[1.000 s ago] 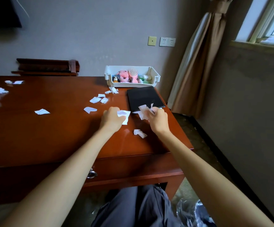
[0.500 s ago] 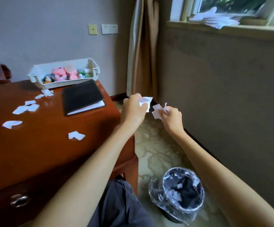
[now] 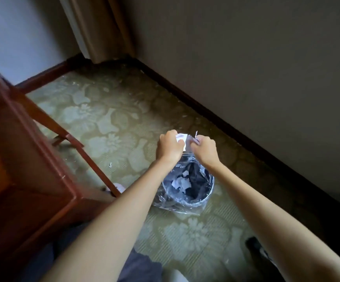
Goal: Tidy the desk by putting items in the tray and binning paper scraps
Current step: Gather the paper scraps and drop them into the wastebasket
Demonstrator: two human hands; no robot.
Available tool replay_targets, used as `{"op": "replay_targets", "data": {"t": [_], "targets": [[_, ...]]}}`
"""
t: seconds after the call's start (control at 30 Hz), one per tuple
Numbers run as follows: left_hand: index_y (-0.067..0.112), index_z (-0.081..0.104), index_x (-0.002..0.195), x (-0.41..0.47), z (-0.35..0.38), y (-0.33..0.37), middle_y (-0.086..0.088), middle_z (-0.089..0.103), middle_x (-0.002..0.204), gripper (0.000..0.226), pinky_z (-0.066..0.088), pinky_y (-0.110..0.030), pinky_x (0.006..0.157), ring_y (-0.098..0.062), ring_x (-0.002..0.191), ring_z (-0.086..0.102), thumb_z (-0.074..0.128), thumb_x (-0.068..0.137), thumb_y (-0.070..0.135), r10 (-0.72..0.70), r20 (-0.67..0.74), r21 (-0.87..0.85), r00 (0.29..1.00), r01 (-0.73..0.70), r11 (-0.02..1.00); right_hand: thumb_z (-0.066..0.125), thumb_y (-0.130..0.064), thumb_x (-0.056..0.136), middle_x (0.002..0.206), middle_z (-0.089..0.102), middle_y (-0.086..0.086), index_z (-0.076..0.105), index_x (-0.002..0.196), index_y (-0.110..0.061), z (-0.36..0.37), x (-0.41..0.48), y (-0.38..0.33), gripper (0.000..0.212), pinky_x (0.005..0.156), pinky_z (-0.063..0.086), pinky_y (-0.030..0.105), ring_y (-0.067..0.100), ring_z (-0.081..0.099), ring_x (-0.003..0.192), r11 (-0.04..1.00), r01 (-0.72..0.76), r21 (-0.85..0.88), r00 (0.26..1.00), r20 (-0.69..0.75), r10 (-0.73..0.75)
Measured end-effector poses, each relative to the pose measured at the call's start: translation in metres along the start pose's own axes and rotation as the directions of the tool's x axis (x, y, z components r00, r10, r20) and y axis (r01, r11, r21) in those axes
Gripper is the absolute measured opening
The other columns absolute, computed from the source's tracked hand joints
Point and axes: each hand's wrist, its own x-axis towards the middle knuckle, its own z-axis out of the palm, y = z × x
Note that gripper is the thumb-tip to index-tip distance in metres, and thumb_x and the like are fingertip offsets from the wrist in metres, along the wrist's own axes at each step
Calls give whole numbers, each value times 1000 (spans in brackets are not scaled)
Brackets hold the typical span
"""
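Flowered green carpet point(image 3: 112, 127) spreads beneath the grip; a tan curtain point(image 3: 102, 27) hangs far beyond it, leftward; dark skirting point(image 3: 205, 110) runs to its right.

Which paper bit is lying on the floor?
The tiny scrap on the carpet; the rest are in the left hand, right hand or bin.

Both arms are stretching forward and down, left hand point(image 3: 169, 146) and right hand point(image 3: 204, 149) nearly touching, each pinching paper scraps point(image 3: 182, 138).

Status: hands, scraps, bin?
Left hand and right hand each grip paper scraps, above the bin. Bin already holds scraps. Nothing between.
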Motion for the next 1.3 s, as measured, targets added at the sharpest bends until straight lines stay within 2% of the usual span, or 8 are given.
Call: {"op": "replay_targets", "data": {"t": [0.2, 0.33, 0.43, 0.63, 0.7, 0.83, 1.03, 1.3], "targets": [[-1, 61, 98, 48, 78, -44, -25, 62, 111, 23, 43, -35, 76, -40, 104, 55, 45, 89, 14, -116, 179, 138, 977, 92, 986, 45, -9, 89, 77, 56, 25, 39, 60, -3, 48, 44, 67, 29, 65, 32, 31, 39, 51, 77, 982, -148, -114, 968, 186, 168], [1, 62, 109, 71, 117, -74, -23, 62, 117, 28, 46, -38, 86, -39, 110, 56, 47, 90, 15, -211, 251, 190, 945, 165, 968, 42, -15, 95, 97, 63, 27, 50, 70, -1, 83, 65, 103, 30, 74, 39, 35, 41, 58, 98, 966, -168, -196, 920, 320, 225], [2, 63, 110, 82, 142, -94, -22, 61, 120, 28, 46, -37, 89, -37, 114, 54, 48, 89, 13, -267, 297, 216, 917, 208, 954, 40, -25, 99, 117, 59, 27, 59, 103, 4, 107, 76, 129, 35, 89, 44, 37, 40, 55, 111, 941, -224, -255, 875, 372, 310], [5, 64, 106, 100, 173, -116, -20, 63, 116, 26, 47, -35, 84, -37, 110, 56, 47, 90, 17, -339, 300, 170, 892, 300, 939, 40, -22, 98, 123, 57, 27, 53, 118, 4, 138, 91, 158, 35, 93, 43, 37, 40, 54, 114, 902, -272, -335, 828, 396, 397], [4, 64, 90, 104, 177, -117, -21, 65, 109, 20, 47, -34, 79, -37, 105, 58, 48, 89, 15, -340, 305, 112, 889, 321, 940, 41, -15, 97, 128, 52, 27, 46, 123, 5, 142, 95, 160, 34, 95, 40, 36, 38, 50, 119, 904, -253, -346, 820, 418, 390], [4, 68, 109, 103, 178, -121, -13, 67, 116, 27, 45, -27, 85, -30, 112, 58, 51, 90, 14, -351, 344, 37, 871, 361, 932, 45, 0, 91, 137, 38, 24, 36, 133, 2, 142, 94, 162, 43, 99, 35, 32, 34, 41, 127, 920, -199, -339, 816, 462, 347], [8, 57, 127, 89, 151, -122, -13, 54, 136, 43, 41, -30, 103, -29, 126, 50, 46, 88, -3, -316, 440, 162, 840, 272, 948, 50, 3, 86, 132, 41, 22, 46, 124, 0, 132, 76, 151, 39, 99, 39, 31, 33, 47, 122, 928, -86, -362, 818, 507, 274], [7, 56, 124, 52, 66, -95, -13, 50, 132, 33, 43, -38, 96, -34, 117, 51, 44, 93, 6, -192, 309, 348, 931, 77, 934, 44, 2, 88, 136, 40, 21, 43, 128, 0, 91, 29, 82, 40, 99, 41, 41, 36, 48, 122, 829, 205, -520, 864, 494, 96]]}}
